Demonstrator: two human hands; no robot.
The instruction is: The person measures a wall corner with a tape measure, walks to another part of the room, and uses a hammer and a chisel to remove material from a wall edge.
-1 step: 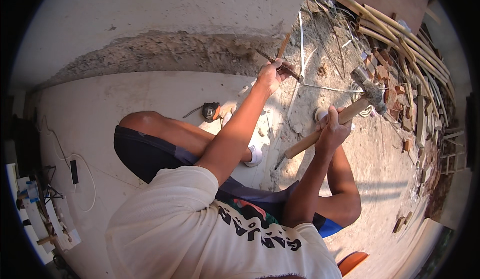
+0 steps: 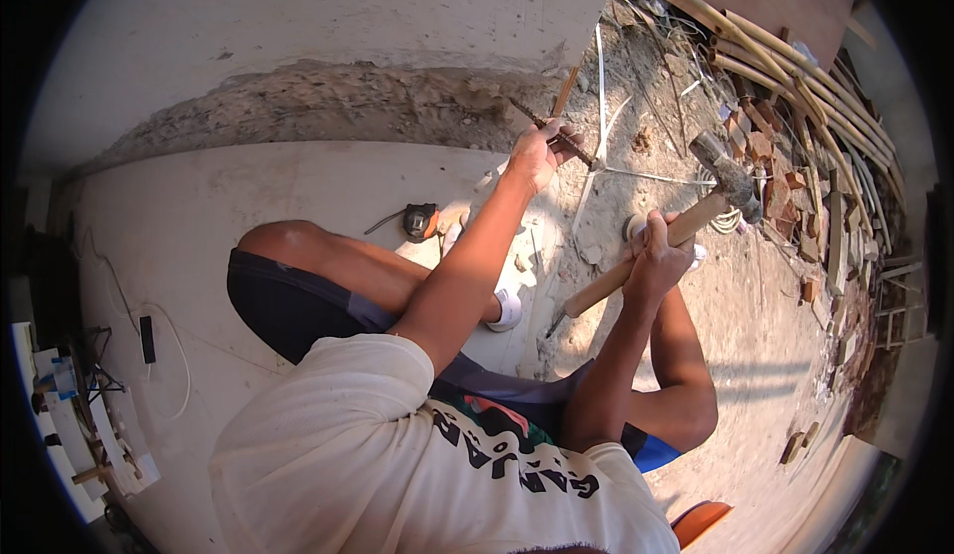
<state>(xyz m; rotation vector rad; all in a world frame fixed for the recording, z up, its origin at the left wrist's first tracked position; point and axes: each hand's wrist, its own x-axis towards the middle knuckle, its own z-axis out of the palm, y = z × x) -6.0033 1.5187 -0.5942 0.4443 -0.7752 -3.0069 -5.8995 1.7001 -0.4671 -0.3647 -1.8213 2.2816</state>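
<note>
My left hand [image 2: 537,159] is closed around a rusty ribbed steel rod [image 2: 578,150]. One end of the rod points at the rough, broken strip [image 2: 328,107] along the wall's base; whether it touches there I cannot tell. My right hand [image 2: 656,261] grips a hammer by its thick wooden handle [image 2: 594,291]. Its worn metal head [image 2: 733,181] is raised to the right of the rod's outer end, apart from it. A thin brown stick [image 2: 565,92] leans by the wall's corner, just beyond my left hand.
An orange and black tape measure [image 2: 419,221] lies on the pale floor left of my forearm. White strips [image 2: 600,77] cross near the rod. Bamboo poles [image 2: 785,62] and broken bricks [image 2: 780,186] are heaped at the right. A white cable [image 2: 184,355] curls at the far left.
The hammer and my right hand have shifted very slightly left. My left hand and the rod stay nearly in place.
</note>
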